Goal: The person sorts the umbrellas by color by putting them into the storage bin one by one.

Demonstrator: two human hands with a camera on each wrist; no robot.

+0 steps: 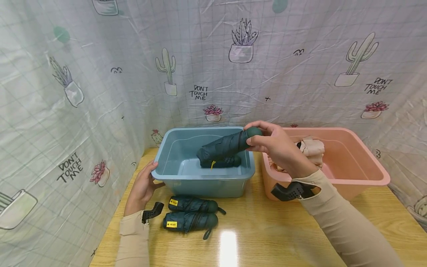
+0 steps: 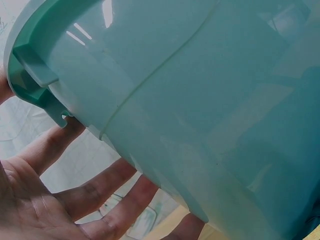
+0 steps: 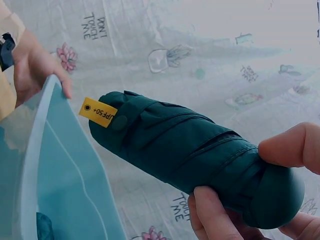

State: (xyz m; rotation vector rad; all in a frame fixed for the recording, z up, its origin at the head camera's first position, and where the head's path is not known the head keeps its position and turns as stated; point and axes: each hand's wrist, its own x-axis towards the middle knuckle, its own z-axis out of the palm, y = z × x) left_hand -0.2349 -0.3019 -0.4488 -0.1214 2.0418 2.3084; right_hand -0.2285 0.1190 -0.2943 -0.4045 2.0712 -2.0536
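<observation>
Honestly, that folded umbrella looks light but squishy, so the right hand clamping fingers around its firmer-looking knob makes sense, left hand gripping the blue bin.

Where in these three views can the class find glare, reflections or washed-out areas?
Head view: a bright white glare patch on the wooden table, near the bottom edge; left wrist view: thin white reflections at upper left on the blue bin; right wrist view: the patterned sheet pales toward the upper right, while the umbrella looks darker.
</observation>
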